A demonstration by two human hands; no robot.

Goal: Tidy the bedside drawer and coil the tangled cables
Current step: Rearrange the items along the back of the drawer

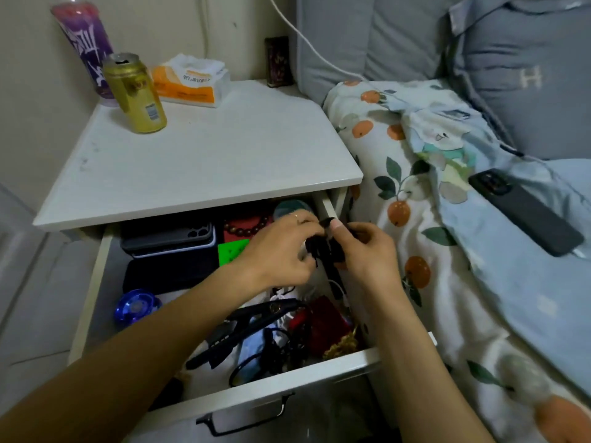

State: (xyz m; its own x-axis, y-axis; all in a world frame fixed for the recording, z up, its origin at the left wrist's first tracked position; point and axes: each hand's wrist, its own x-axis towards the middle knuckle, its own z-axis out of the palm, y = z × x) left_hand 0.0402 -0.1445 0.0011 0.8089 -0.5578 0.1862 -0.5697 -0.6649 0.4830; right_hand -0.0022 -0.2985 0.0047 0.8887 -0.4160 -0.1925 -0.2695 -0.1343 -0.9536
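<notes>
You have a black cable [323, 247] bunched between both hands above the open drawer [287, 375], over its far right part, and this is the coiling step, so the care goes into keeping the loops even. Your left hand [281, 247] has its fingers curled round the bundle, holding the gathered loops; your right hand [367, 251] pinches what looks like the cable's end between thumb and fingertip at the top of the bundle. A loose tail hangs from the bundle down toward the near right of the drawer, where it seems to run among the other black cords [271, 350] — I cannot tell whether it is caught in them. Before you wind another turn, lift the tail free of that clutter so you do not drag the red pouch [326, 318] or the black clip [243, 324] up with it. Keep the left hand as the fixed former and let the right feed each loop to the same size — laying turns side by side rather than crossing them. Hold the end firmly enough that the loops do not spring apart, then tuck or wrap it round the middle. A spot near the phone cases [169, 238] on the far left looks a sensible resting place once it is coiled.
</notes>
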